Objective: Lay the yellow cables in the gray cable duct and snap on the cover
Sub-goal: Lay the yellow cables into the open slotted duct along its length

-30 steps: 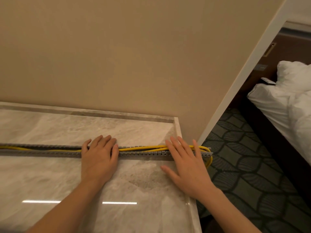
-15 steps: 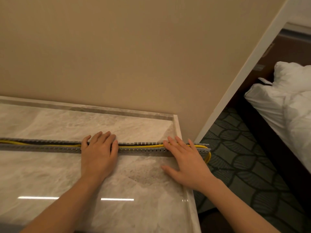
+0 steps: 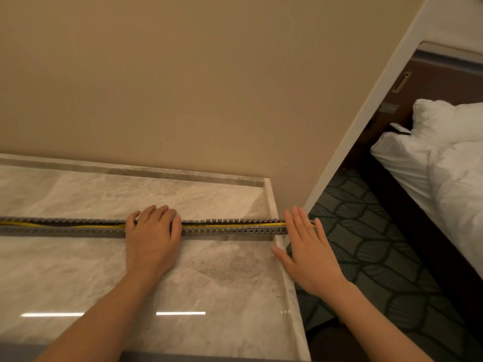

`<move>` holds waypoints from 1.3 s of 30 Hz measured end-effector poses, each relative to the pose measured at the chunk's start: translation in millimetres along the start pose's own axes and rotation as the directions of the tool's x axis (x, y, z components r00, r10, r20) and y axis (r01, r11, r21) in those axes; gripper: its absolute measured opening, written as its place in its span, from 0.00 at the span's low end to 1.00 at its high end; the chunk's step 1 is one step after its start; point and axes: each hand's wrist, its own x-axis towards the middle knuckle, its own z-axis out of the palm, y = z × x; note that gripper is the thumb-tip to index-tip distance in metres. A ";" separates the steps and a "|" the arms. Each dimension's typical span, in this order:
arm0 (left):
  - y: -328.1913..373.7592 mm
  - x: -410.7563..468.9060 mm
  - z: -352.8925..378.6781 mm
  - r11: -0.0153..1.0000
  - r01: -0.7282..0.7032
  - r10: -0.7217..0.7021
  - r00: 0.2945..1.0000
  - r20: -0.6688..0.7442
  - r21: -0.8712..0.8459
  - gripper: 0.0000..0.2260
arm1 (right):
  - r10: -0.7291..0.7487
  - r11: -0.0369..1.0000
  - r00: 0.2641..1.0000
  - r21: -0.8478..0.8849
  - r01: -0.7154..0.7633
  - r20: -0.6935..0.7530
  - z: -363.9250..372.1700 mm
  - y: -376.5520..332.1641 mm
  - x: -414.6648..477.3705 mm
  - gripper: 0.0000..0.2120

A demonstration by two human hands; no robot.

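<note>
Cable-laying step, by my read: the yellow cables (image 3: pixel 78 226) run inside the gray duct (image 3: pixel 230 231), which stretches across the marble worktop (image 3: pixel 209 283) from the left of view to its right rim. The left hand (image 3: pixel 153 233) lies palm-down across the duct's middle, fingers draped over it and pressing, clutching nothing. The right hand (image 3: pixel 307 249) is flat with straight fingers over the duct's right end. No cover in sight, so the next move calls for seating that end below the slotted walls, then fetching the cover and lining it up on top.
</note>
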 end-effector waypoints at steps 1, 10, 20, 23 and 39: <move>-0.5 0.4 0.0 1.000 -0.001 0.001 1.000 -0.001 -0.001 0.22 | 0.028 1.000 1.000 0.011 -0.028 0.012 1.3 -0.2 -0.8 0.37; -0.7 2.9 3.0 1.000 0.000 0.000 1.000 -0.014 -0.013 0.21 | 0.007 0.996 0.999 0.088 -0.011 0.043 4.7 5.0 3.1 0.37; -11.2 -4.9 -15.0 0.985 -0.120 0.132 0.987 0.096 -0.123 0.24 | 0.032 0.997 0.972 0.060 -0.047 0.235 -22.8 -30.2 13.7 0.38; -33.1 -17.4 -30.4 0.969 -0.206 0.231 0.949 0.212 -0.135 0.23 | -0.089 0.992 0.966 0.106 0.065 0.243 -31.8 -66.5 12.7 0.37; -245.2 -137.5 -162.4 0.996 -0.081 0.064 0.945 0.319 0.040 0.24 | -0.419 0.872 0.907 0.293 0.392 0.033 -66.3 -353.4 -56.4 0.30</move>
